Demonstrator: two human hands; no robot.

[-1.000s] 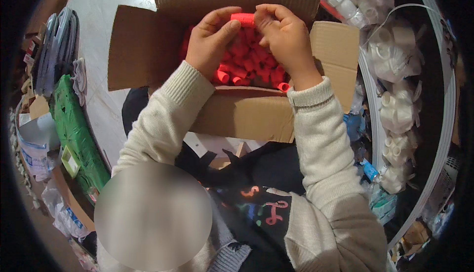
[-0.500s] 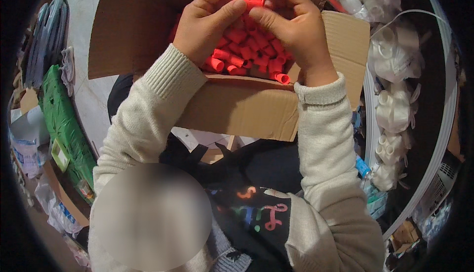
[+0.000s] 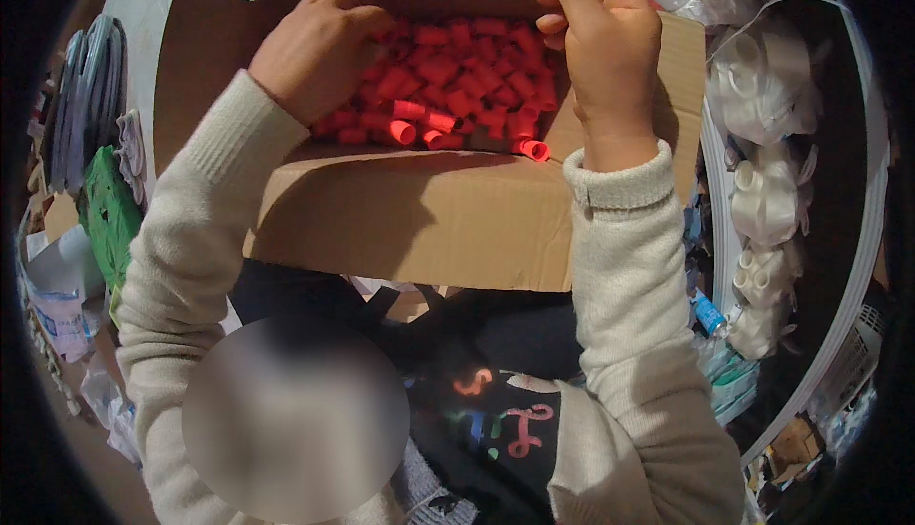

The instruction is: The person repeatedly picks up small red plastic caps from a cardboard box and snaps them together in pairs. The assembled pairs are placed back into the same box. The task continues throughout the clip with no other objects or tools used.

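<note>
Short red plastic pipe fittings [image 3: 457, 77] lie heaped in an uncovered cardboard box [image 3: 410, 220] in front of me. My left hand [image 3: 319, 53] reaches over the left part of the heap, palm down. Its fingers bend down to the fittings and their tips are hidden, so whether it grips one does not show. Above the box's right side, my right hand [image 3: 615, 44] is raised with its fingers curled in and its thumb up by the top edge of the picture. Anything between those fingers is out of sight.
Clear bags of white pipe fittings [image 3: 762, 96] hang along the right side, beside long white strips [image 3: 829, 334]. Leftward are a green plastic-wrapped bundle [image 3: 107, 206] and a stack of grey folded items [image 3: 91, 96]. The box's flaps [image 3: 205, 68] stand folded outward.
Both hands held one red fitting between them above the box. They have parted: the left went down and left to the heap, the right moved up and right. That fitting is no longer visible.
</note>
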